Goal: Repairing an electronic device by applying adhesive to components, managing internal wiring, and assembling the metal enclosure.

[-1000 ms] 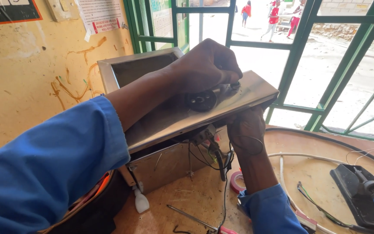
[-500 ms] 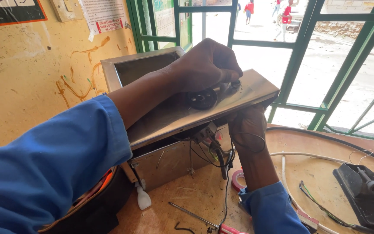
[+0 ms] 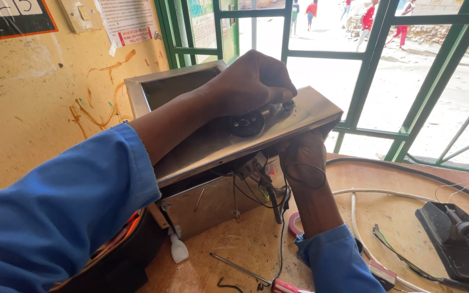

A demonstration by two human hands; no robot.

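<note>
Little has shifted: left hand [image 3: 253, 81] still grips the black knob [image 3: 247, 122], right hand [image 3: 302, 154] clasping the steel panel [image 3: 213, 146].

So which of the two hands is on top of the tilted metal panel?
The left hand, gripping the black knob on the metal panel; the right hand supports it from underneath.
</note>
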